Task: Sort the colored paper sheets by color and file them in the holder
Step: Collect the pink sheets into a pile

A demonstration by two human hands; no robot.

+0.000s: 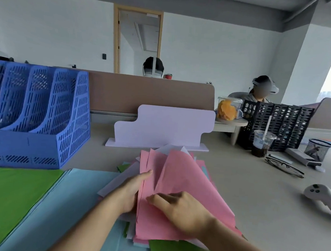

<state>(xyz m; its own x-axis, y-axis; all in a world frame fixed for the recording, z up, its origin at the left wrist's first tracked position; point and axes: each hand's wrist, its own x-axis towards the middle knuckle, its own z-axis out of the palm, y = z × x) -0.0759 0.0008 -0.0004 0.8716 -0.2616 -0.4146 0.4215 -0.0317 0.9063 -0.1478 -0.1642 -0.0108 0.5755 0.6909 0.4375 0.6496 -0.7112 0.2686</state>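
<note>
1. Grey-beige worktop (253,191) fills the lower view, backed by a brown partition (147,93) and pale walls with a wood-framed doorway.
2. At the far left stands the blue holder (37,117), a slotted plastic file rack with several upright compartments; what is in them cannot be told.
3. In front of the blue holder lie a green sheet (10,203) and, just to its right, a light blue sheet (73,197), both flat.
4. Right of the blue holder, near the middle, a mixed pile (110,182) of white, green and pale blue paper lies under the pink sheets (182,177).
5. Left hand (131,191) grips the left edge of the pink sheets, thumb (147,173) on top and the fingers tucked out of sight beneath.
6. Right hand (182,211) rests on the pink sheets with its fingers (156,199) bent and close together, pinching one sheet that arches upward.
7. Behind the pile, also right of the blue holder, a white stepped divider (160,129) stands upright.
8. Far to the right of the blue holder are a black crate (279,120), a snack jar (228,108), a lidded cup of dark drink (261,144), a mesh pen cup (317,149), glasses (284,167) and a white controller (323,199).
9. Beyond the black crate sits a person (259,96) wearing a headset.
</note>
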